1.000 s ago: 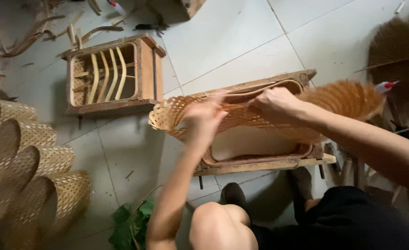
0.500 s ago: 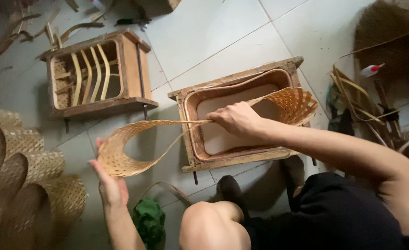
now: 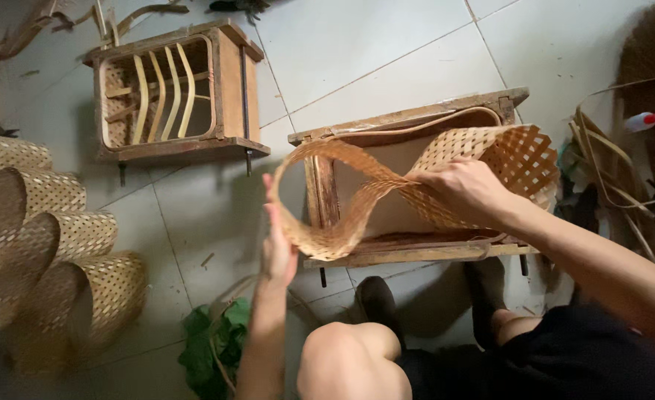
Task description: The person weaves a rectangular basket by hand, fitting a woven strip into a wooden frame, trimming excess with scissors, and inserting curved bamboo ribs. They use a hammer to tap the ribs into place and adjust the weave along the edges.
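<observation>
Over the wooden mould (image 3: 416, 122) on the tiled floor (image 3: 386, 52), the right hand (image 3: 464, 189) pinches the woven strip (image 3: 342, 215) at its twisted middle while the open left hand (image 3: 277, 241) presses flat against its looped end.

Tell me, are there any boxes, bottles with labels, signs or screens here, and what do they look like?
No signs or screens, and no label that can be made out.
Small bottle: far right on the floor, lying among bamboo strips; white body, red cap.
</observation>
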A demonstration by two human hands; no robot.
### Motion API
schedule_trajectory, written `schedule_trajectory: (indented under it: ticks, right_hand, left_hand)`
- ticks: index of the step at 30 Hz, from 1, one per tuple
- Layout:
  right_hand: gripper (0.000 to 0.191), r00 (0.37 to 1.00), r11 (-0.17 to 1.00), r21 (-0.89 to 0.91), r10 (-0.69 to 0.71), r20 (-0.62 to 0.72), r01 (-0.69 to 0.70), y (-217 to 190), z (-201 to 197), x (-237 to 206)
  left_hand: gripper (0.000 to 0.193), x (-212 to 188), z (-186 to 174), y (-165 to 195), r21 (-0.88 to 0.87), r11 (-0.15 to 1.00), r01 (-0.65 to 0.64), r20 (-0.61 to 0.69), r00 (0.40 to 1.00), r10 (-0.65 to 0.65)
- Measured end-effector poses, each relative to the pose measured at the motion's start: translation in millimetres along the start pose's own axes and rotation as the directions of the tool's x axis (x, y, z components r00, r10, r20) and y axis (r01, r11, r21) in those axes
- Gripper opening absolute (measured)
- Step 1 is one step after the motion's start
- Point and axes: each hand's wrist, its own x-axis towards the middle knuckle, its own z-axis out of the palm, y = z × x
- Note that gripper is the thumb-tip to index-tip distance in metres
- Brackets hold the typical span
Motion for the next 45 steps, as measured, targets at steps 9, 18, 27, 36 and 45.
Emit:
schedule_trajectory:
  ticks: [9, 18, 27, 36, 45]
  right_hand:
    - [0.057, 0.994, 0.993, -0.116, 0.025, 0.105, -0.013, 11, 17, -27]
    - [0.009, 0.969, 0.957, -0.257, 0.181, 0.170, -0.134, 8, 66, -9]
    - [0.010, 0.963, 0.914, -0.389, 0.199, 0.182, -0.116, 8, 128, 6]
    - [0.008, 0.965, 0.920, -0.373, 0.196, 0.175, -0.120, 5, 109, 6]
    - [0.012, 0.956, 0.918, -0.386, 0.193, 0.221, -0.096, 4, 112, 9]
  left_hand:
    - [0.068, 18, 48, -42, 0.112, 0.992, -0.052, 0.060, 0.997, 0.046]
    - [0.067, 68, 21, -150, -0.058, 0.948, 0.314, -0.086, 0.944, -0.318]
    - [0.086, 98, 18, -211, 0.171, 0.889, 0.425, -0.260, 0.890, -0.376]
    - [0.100, 94, 19, -175, 0.074, 0.795, 0.602, -0.209, 0.789, -0.578]
    - [0.104, 94, 22, -184, 0.148, 0.789, 0.596, -0.201, 0.800, -0.566]
